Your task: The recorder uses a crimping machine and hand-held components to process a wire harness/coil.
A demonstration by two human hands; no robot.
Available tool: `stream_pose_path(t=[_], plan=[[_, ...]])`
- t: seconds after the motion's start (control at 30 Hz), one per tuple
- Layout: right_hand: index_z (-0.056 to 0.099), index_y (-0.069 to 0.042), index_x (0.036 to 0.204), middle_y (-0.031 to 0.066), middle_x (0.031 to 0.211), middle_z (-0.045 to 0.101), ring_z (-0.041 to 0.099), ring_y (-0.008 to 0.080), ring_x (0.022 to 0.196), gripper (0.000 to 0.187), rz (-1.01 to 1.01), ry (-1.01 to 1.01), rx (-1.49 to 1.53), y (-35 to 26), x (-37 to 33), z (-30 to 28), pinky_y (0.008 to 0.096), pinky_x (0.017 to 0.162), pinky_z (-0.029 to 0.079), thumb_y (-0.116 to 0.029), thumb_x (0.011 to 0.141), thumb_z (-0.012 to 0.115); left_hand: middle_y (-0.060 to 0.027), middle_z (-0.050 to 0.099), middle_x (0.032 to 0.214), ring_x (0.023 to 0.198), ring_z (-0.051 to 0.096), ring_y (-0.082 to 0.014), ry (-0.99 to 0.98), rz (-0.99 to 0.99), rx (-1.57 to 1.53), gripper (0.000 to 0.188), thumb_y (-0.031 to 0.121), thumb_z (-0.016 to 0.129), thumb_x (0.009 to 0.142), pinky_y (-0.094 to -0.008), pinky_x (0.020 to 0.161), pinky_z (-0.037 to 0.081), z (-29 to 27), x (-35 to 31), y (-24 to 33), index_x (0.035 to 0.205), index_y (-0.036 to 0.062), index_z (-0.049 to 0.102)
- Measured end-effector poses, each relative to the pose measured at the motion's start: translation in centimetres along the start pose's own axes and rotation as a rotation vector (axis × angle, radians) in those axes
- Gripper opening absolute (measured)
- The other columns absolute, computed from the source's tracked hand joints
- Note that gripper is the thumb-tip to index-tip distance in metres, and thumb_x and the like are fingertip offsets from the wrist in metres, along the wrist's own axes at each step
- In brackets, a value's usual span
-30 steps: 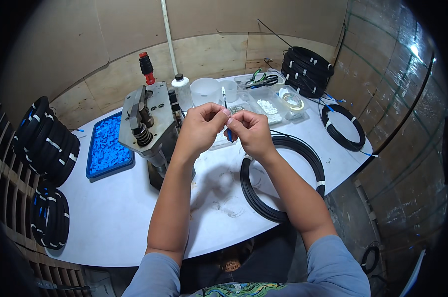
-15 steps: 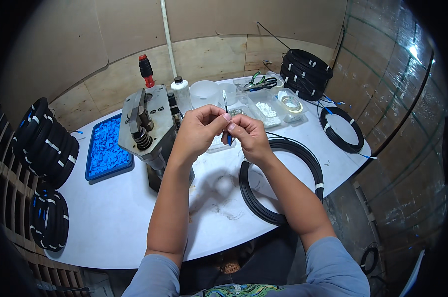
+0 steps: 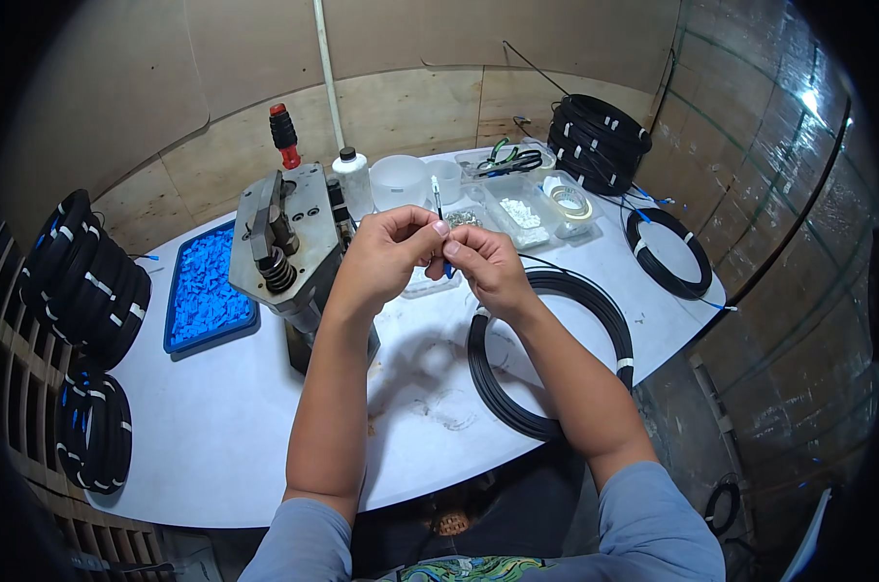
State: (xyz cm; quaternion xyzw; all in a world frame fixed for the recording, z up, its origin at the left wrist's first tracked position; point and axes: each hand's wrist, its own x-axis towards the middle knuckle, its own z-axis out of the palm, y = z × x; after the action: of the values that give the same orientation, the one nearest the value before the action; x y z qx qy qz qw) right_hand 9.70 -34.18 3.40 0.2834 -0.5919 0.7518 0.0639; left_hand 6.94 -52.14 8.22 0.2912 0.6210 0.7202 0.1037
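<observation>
Over the middle of the table, my left hand [image 3: 393, 257] is closed, with thumb and finger pinching a black cable [image 3: 439, 209]. The cable's end stands upright above the fingertips and carries a slim white connector tip [image 3: 436, 184]. My right hand [image 3: 495, 269] is closed too, its fingertips against those of the left and on the same cable. A small blue sleeve-like part [image 3: 448, 272] peeks out below the pinch; whether it sits around the cable is hidden by fingers. Under my right forearm a coil of black cable [image 3: 480, 373] lies on the table [image 3: 216, 427].
A metal press [image 3: 309, 209] stands left of my hands, beside a tray [image 3: 210, 341] of blue pieces. Behind are a white bottle [image 3: 350, 175], plastic tubs [image 3: 399, 179], a box of white parts [image 3: 519, 215] and pliers [image 3: 503, 160]. Cable coils [image 3: 600, 141] are stacked at both sides.
The white-tipped cable end has shifted slightly left. The blue part shows a little less below my fingers. Both hands stay in nearly the same place.
</observation>
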Motion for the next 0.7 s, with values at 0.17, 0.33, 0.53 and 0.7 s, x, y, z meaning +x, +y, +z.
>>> stream_pose_path(t=[0.17,0.33,0.53,0.7], plan=[[0.07,0.002,0.101,0.0091,0.092,0.074,0.069,0.0144,0.086,0.02,-0.024,-0.013,0.065,0.04,-0.03,-0.61,0.0299,0.084,0.055,-0.015,0.104,0.059,-0.004,0.067,0.085,0.071,0.064,-0.0125,-0.071,-0.002,-0.001,0.02,0.019,0.066,0.101,-0.0263,0.068,0.053,-0.21,-0.08,-0.02,0.101,-0.001,0.068],[0.069,0.002,0.102,0.0094,0.092,0.074,0.069,0.0139,0.086,0.018,-0.047,-0.002,-0.004,0.22,0.05,-0.53,0.0294,0.083,0.056,-0.013,0.103,0.061,-0.0019,0.066,0.084,0.071,0.061,-0.0096,-0.083,-0.004,-0.087,0.019,0.019,0.063,0.104,-0.0255,0.069,0.054,-0.15,-0.1,-0.36,0.103,0.0005,0.068],[0.067,0.003,0.107,0.01,0.097,0.074,0.07,0.0134,0.089,0.014,-0.073,0.055,0.002,0.46,-0.05,0.05,0.0276,0.083,0.058,-0.009,0.102,0.063,-0.0007,0.066,0.087,0.074,0.06,-0.0094,-0.112,0.0,-0.123,0.018,0.02,0.062,0.105,-0.0251,0.072,0.055,-0.42,0.03,-0.83,0.105,0.0023,0.068],[0.066,0.003,0.107,0.0093,0.097,0.073,0.07,0.0131,0.088,0.013,-0.077,0.087,-0.006,0.59,-0.07,0.11,0.0277,0.083,0.059,-0.009,0.101,0.065,-0.0003,0.065,0.088,0.075,0.06,-0.0093,-0.092,-0.013,-0.129,0.019,0.02,0.062,0.105,-0.0247,0.072,0.055,-0.16,-0.02,-0.7,0.105,0.0024,0.068]])
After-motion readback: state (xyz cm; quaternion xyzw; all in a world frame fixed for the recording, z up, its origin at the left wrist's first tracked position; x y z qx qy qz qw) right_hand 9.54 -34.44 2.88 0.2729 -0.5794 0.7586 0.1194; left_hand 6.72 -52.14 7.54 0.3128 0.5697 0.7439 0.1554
